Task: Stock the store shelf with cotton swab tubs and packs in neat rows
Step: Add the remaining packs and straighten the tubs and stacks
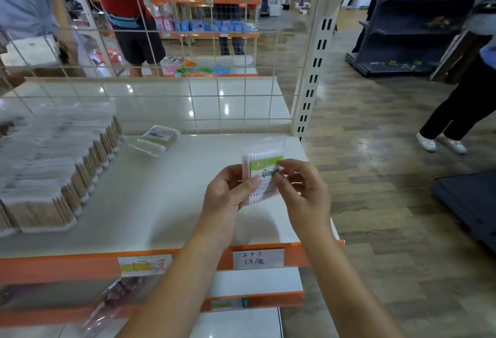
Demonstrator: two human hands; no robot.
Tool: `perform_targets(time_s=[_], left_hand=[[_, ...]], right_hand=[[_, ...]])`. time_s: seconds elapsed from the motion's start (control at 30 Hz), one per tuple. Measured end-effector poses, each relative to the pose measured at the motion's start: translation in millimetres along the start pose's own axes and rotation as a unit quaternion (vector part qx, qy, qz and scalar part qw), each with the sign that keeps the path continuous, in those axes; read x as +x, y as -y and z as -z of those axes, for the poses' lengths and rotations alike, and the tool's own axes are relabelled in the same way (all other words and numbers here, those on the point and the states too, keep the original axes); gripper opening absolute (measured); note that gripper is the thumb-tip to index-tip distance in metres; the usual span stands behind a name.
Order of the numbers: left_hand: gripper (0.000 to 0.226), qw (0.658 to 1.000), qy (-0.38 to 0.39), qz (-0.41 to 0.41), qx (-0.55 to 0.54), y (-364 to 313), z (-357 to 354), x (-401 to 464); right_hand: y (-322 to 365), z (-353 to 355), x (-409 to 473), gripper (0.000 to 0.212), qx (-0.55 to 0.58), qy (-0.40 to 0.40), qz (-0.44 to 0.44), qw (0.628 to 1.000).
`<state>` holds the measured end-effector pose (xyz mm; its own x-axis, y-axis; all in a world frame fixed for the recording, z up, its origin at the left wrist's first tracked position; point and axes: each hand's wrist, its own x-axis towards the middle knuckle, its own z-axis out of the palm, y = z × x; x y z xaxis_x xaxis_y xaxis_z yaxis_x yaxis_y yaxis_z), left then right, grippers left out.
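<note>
- Right now I have one cotton swab pack (264,176) up in both hands, held above the right-hand part of the white shelf (166,192), near its front edge.
- My left hand (228,190) wraps the pack's left side, thumb lying across the front of the wrapper; my right hand (300,184) pinches the label area with thumb and fingertips. Both hands are closed on the pack, neither is idle.
- I judge the two-handed hold is for squaring the pack and turning its green-and-white label to face front before it goes down.
- The pack is a flat, roughly rectangular sleeve of clear crinkly film; wooden sticks show along its left edge and rows of white cotton tips at top and bottom.
- A second pack (158,139) lies flat and slightly askew farther back on the shelf, well apart from my hands, so it probably needs straightening.
- On the left, stacked packs (53,176) sit in close rows, their wooden stick ends and white tips forming a stepped, ribbed face; the film on top is glossy and blurred.
- The bare stretch between that stack and my hands looks like the place meant for the next row.
- The shelf surface is smooth and matte, with an orange front strip (53,268) carrying a handwritten price tag (257,258).
- A white wire grid (220,107) backs the shelf, giving a line to align rows against.
- I see no tubs from here.
</note>
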<state>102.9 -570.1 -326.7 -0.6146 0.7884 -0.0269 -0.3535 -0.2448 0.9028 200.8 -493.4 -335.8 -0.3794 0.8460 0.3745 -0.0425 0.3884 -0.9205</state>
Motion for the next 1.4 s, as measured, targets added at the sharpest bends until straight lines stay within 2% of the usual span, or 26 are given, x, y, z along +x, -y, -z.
perform_targets(time_s=[0.07, 0.13, 0.23, 0.37, 0.47, 0.7, 0.8, 1.0, 1.13, 1.27, 1.4], left_hand=[[0.026, 0.999, -0.003, -0.028, 0.034, 0, 3, -2], [0.023, 0.994, 0.009, -0.055, 0.089, -2, 6, -7], [0.022, 0.985, 0.034, -0.08, 0.149, -3, 12, -16], [0.02, 0.975, 0.025, -0.101, 0.196, -11, 29, -21], [0.025, 0.962, -0.001, -0.127, 0.242, -21, 52, -22], [0.026, 0.959, -0.045, -0.175, 0.22, -65, 124, -30], [0.018, 0.951, -0.056, -0.2, 0.228, -85, 158, -34], [0.014, 0.889, -0.087, -0.241, 0.379, -110, 222, -48], [0.023, 0.874, -0.111, -0.276, 0.385, -125, 263, -57], [0.027, 0.837, -0.148, -0.312, 0.425, -137, 301, -66], [0.02, 0.803, -0.19, -0.301, 0.478, -147, 333, -69]], right_hand=[[5, -3, -2, 0.01, 0.034, 0.018, -0.04, 0.998], [10, -7, -5, 0.024, 0.059, 0.051, -0.075, 0.994], [14, -17, -9, 0.023, 0.103, 0.079, -0.101, 0.986], [12, -30, -13, 0.033, 0.173, 0.058, -0.122, 0.976], [16, -43, -16, 0.03, 0.181, 0.05, -0.128, 0.974], [39, -91, -28, 0.026, 0.21, 0.07, -0.13, 0.966], [46, -118, -34, 0.027, 0.204, 0.078, -0.13, 0.967], [59, -172, -51, 0.021, 0.199, 0.113, -0.138, 0.964], [65, -210, -66, 0.024, 0.202, 0.132, -0.154, 0.958], [66, -246, -81, 0.033, 0.177, 0.153, -0.149, 0.961], [69, -275, -94, 0.036, 0.175, 0.148, -0.148, 0.962]])
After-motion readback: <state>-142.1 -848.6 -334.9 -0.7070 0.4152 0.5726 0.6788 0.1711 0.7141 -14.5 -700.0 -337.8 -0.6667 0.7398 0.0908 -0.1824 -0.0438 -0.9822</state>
